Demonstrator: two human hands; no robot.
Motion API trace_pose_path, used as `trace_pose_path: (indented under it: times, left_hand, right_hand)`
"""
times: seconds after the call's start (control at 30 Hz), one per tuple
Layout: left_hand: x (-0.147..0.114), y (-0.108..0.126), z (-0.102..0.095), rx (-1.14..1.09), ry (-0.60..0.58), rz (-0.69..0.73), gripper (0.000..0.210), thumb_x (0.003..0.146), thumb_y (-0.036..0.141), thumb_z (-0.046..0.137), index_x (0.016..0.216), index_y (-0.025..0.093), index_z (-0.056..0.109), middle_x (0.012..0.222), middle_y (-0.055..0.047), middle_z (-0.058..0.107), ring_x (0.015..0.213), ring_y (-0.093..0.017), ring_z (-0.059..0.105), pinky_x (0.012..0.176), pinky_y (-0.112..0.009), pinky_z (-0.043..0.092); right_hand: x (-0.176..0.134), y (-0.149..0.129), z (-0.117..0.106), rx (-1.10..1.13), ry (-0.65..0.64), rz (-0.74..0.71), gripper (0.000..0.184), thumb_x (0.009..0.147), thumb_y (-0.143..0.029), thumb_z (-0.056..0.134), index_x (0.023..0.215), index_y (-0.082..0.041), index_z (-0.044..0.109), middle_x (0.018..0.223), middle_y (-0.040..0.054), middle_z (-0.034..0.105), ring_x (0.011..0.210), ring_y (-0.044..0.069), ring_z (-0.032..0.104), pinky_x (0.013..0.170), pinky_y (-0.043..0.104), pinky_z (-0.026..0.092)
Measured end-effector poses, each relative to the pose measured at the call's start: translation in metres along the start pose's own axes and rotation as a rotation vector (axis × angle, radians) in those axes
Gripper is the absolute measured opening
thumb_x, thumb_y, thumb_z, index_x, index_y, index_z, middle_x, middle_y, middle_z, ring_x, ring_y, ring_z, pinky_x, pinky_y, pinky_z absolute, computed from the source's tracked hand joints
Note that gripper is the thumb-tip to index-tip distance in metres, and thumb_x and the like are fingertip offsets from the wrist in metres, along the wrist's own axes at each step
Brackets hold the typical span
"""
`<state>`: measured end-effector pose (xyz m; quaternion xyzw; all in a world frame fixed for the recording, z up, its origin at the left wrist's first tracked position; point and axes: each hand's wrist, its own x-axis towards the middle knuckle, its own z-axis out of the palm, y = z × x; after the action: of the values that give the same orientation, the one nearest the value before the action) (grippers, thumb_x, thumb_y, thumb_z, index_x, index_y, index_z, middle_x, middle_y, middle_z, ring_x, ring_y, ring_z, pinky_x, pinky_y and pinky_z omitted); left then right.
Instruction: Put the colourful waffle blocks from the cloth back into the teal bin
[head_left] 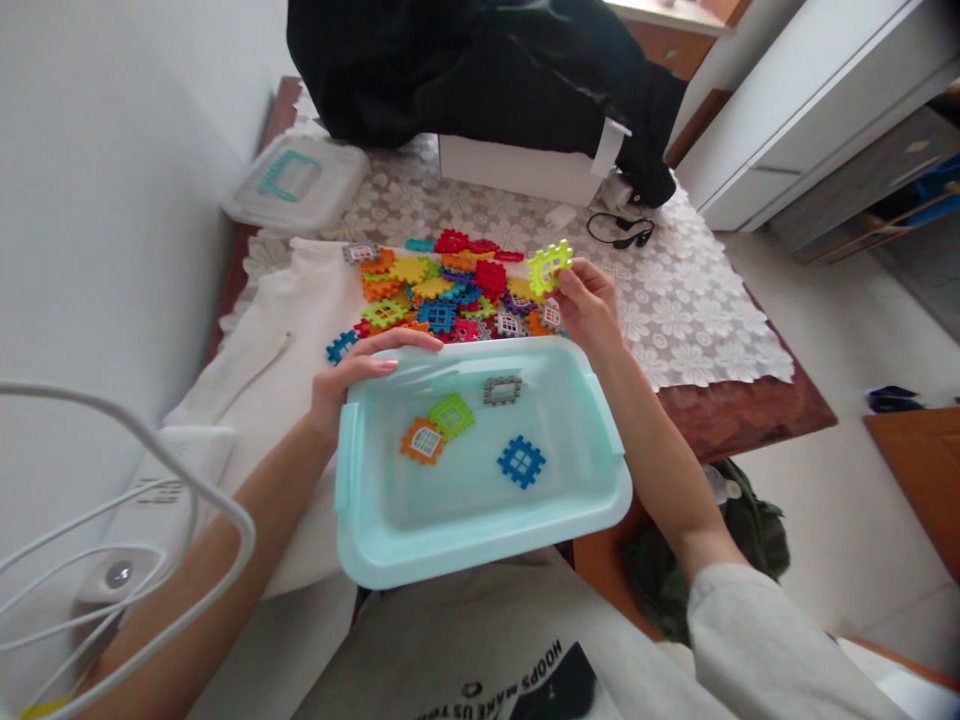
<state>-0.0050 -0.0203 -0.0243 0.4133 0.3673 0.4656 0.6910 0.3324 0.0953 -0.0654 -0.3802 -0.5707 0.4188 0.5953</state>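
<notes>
Our right hand (pixel 595 312) clamps its fingers on the lime tile (pixel 550 267), near the heap (pixel 439 290); our left hand (pixel 341 378) grips the tub (pixel 450 500) by its rim; if this grip loosens, the tub could tip, spilling its tiles (pixel 424 441).

A wooden table (pixel 720 425) is covered by a lace cloth (pixel 667 335). A white cloth (pixel 270 330) is spread left of the left fingers (pixel 360 370). Plastic pieces (pixel 439 317) are heaped just beyond the left fingers, left of the right fingers (pixel 596 275). Past the right fingers a black headset (pixel 641 237) is laid; past the left, a pale lid (pixel 330 190); farther, between both, a white box (pixel 517 172).
</notes>
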Motion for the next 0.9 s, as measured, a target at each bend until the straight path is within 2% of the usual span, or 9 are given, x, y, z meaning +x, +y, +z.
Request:
trace_pose_path:
  times: [0.13,0.27,0.37,0.47,0.53,0.6,0.7,0.8,0.9]
  left_hand:
    - [0.001,-0.001,-0.003,0.083,-0.032,0.056,0.006,0.080,0.030,0.080,0.082,0.024,0.083,0.113,-0.007,0.084,0.111,-0.031,0.078,0.089,-0.035,0.066]
    - [0.002,0.001,-0.003,0.134,-0.048,0.013,0.027,0.083,0.033,0.073,0.103,0.022,0.088,0.116,-0.009,0.084,0.104,-0.032,0.078,0.089,-0.036,0.066]
    - [0.002,0.001,-0.001,0.089,-0.009,-0.034,0.032,0.082,0.031,0.071,0.106,0.020,0.088,0.120,-0.009,0.085,0.097,-0.028,0.078,0.080,-0.031,0.066]
    - [0.001,-0.001,-0.001,0.038,0.007,-0.045,0.025,0.080,0.029,0.071,0.097,0.020,0.088,0.121,-0.008,0.085,0.099,-0.029,0.078,0.081,-0.032,0.066]
    - [0.000,-0.003,-0.002,0.014,0.018,-0.022,0.016,0.081,0.029,0.072,0.087,0.021,0.085,0.119,-0.008,0.085,0.103,-0.030,0.079,0.084,-0.034,0.067]
    - [0.000,-0.004,-0.003,0.013,0.019,-0.001,0.013,0.082,0.029,0.073,0.083,0.022,0.083,0.119,-0.008,0.085,0.105,-0.031,0.079,0.086,-0.035,0.068]
    - [0.000,-0.004,-0.003,0.029,-0.001,-0.003,0.017,0.084,0.030,0.073,0.090,0.022,0.087,0.121,-0.009,0.085,0.103,-0.030,0.079,0.084,-0.035,0.068]
    - [0.001,-0.002,-0.002,0.051,-0.018,-0.002,0.019,0.082,0.030,0.075,0.093,0.023,0.088,0.118,-0.009,0.086,0.101,-0.030,0.078,0.083,-0.034,0.067]
    - [0.002,0.002,0.001,0.072,-0.016,-0.018,0.024,0.083,0.031,0.074,0.099,0.022,0.090,0.117,-0.011,0.086,0.095,-0.028,0.077,0.077,-0.032,0.065]
  right_hand:
    - [-0.012,-0.027,0.001,0.204,-0.244,0.074,0.045,0.079,-0.074,0.097,0.082,-0.031,0.083,0.088,-0.0002,0.073,0.082,0.018,0.069,0.078,0.033,0.062]
    - [-0.019,-0.042,0.004,0.162,-0.561,0.087,0.055,0.083,-0.085,0.087,0.086,-0.030,0.090,0.110,0.0076,0.080,0.112,0.028,0.076,0.102,0.046,0.064]
    - [-0.016,-0.034,0.007,0.022,-0.423,0.054,0.071,0.097,-0.095,0.061,0.100,-0.031,0.092,0.120,0.0094,0.082,0.121,0.030,0.076,0.112,0.049,0.062]
    - [-0.013,-0.019,0.006,-0.389,-0.240,-0.017,0.060,0.105,-0.082,0.062,0.127,-0.032,0.088,0.137,0.0101,0.080,0.139,0.033,0.070,0.126,0.055,0.054]
    - [-0.012,-0.009,0.002,-0.692,-0.256,-0.033,0.056,0.104,-0.066,0.074,0.147,-0.031,0.079,0.156,0.0130,0.073,0.156,0.037,0.059,0.138,0.062,0.040]
    - [-0.012,-0.001,-0.001,-0.863,-0.342,-0.024,0.059,0.104,-0.049,0.079,0.157,-0.027,0.072,0.166,0.0159,0.067,0.162,0.038,0.054,0.140,0.065,0.035]
    - [-0.012,0.005,-0.003,-0.921,-0.395,-0.026,0.047,0.102,-0.032,0.077,0.148,-0.024,0.077,0.156,0.0154,0.075,0.151,0.037,0.066,0.135,0.061,0.043]
    - [-0.010,0.006,-0.001,-0.927,-0.302,-0.055,0.028,0.099,-0.027,0.078,0.126,-0.024,0.085,0.134,0.0118,0.085,0.132,0.036,0.075,0.127,0.059,0.050]
    - [-0.007,0.007,-0.001,-0.910,-0.213,-0.074,0.019,0.100,-0.026,0.076,0.116,-0.025,0.085,0.122,0.0100,0.087,0.122,0.035,0.078,0.120,0.057,0.054]
